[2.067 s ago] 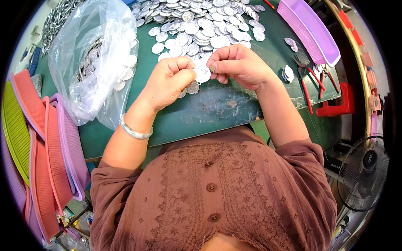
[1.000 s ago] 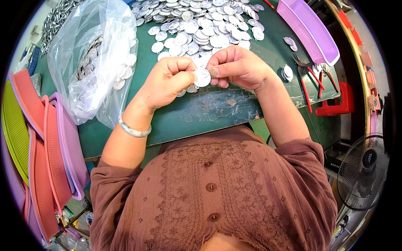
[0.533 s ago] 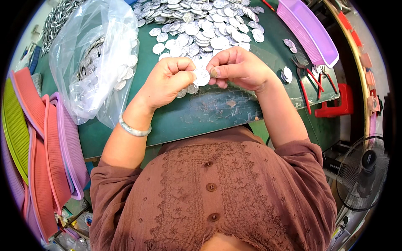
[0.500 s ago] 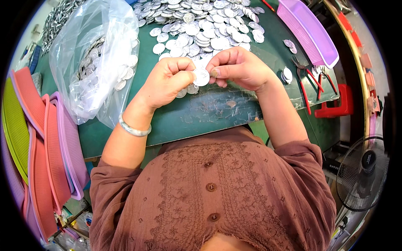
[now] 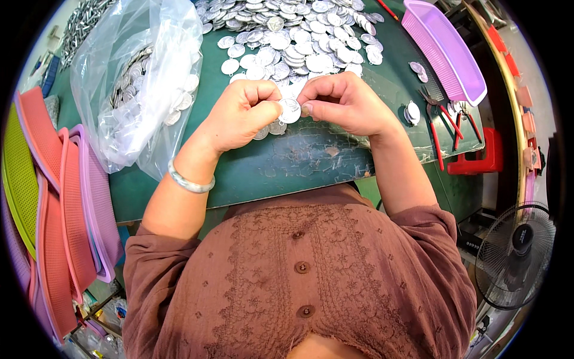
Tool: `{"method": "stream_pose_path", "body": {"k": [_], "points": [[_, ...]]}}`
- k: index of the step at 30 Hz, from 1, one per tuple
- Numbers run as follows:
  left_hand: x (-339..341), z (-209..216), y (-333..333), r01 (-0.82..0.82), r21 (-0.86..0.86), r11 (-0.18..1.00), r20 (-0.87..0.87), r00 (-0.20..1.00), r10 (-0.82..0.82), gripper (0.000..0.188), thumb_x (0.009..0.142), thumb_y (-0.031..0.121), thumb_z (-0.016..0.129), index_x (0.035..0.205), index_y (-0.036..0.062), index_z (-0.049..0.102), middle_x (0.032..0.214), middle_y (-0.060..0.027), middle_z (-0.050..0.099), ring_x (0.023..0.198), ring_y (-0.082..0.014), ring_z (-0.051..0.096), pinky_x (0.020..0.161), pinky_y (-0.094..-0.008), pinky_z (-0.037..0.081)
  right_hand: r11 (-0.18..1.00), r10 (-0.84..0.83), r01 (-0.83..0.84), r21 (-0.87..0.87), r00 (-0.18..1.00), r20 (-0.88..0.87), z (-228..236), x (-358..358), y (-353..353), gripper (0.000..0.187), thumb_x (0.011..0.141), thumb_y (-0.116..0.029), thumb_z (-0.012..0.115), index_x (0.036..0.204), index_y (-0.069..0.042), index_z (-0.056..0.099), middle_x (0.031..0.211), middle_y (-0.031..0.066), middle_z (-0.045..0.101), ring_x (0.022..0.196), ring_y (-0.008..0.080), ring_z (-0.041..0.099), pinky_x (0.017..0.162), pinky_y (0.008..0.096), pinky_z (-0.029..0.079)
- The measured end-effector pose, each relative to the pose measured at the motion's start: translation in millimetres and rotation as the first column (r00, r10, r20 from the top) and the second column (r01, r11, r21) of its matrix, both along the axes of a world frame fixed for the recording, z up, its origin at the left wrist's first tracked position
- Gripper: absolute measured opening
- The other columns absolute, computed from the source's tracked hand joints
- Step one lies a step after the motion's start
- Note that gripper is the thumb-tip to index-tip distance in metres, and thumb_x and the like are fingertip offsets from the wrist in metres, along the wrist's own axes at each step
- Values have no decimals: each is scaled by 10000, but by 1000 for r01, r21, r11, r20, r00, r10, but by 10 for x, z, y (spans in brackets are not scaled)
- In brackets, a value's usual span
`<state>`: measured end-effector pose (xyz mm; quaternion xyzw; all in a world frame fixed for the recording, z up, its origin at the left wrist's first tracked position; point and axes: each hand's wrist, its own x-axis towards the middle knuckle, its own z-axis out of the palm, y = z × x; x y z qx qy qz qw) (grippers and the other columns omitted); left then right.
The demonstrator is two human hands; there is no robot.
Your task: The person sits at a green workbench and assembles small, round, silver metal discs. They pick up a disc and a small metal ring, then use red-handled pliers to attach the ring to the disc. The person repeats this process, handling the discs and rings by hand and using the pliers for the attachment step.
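My left hand [image 5: 246, 113] is closed, its thumb and bent forefinger pinching a round silver-coloured medallion [image 5: 290, 111] with a raised design and a small loop at its lower edge. At the medallion's right rim is my right hand [image 5: 344, 103], thumb and fingertips drawn together; whatever they pinch is too small or hidden to make out. A few more medallions [image 5: 277, 127] lie on the table just below the left hand. Beyond both hands spreads a large heap of similar medallions [image 5: 299, 51], partly covered by my fingers at its near side.
A clear plastic bag [image 5: 140, 134] with medallions stands left on the green table [image 5: 251, 185]. To the right lie red-handled pliers [image 5: 434, 134], a small medallion stack [image 5: 412, 113] and a purple basket [image 5: 442, 54]. Coloured baskets [image 5: 66, 215] stack at far left; a fan [image 5: 520, 245] stands lower right.
The view has shifted slightly. Both hands hold nearly the same place around the medallion, and the right hand's fingers have moved only a little at its rim.
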<state>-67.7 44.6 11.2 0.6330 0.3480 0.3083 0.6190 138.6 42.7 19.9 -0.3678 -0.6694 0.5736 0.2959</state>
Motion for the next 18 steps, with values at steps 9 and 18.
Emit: {"method": "stream_pose_path", "body": {"k": [9,18], "points": [[-22,3,10,35,33,999,-55,998,-33,109,745,31,516,639,30,486,599,76,400,557,-13,326,477,-186,263,999,29,-31,35,997,66,-10,11,19,143,747,-89,584,838,19,610,690,0,584,634,43,477,576,203,405],[-21,21,0,45,41,998,-84,996,-41,117,742,26,509,629,14,477,595,61,397,556,-20,328,478,-193,274,998,45,-48,47,997,57,-15,5,13,127,746,-80,584,825,17,608,682,-5,578,632,41,473,577,202,405]]}}
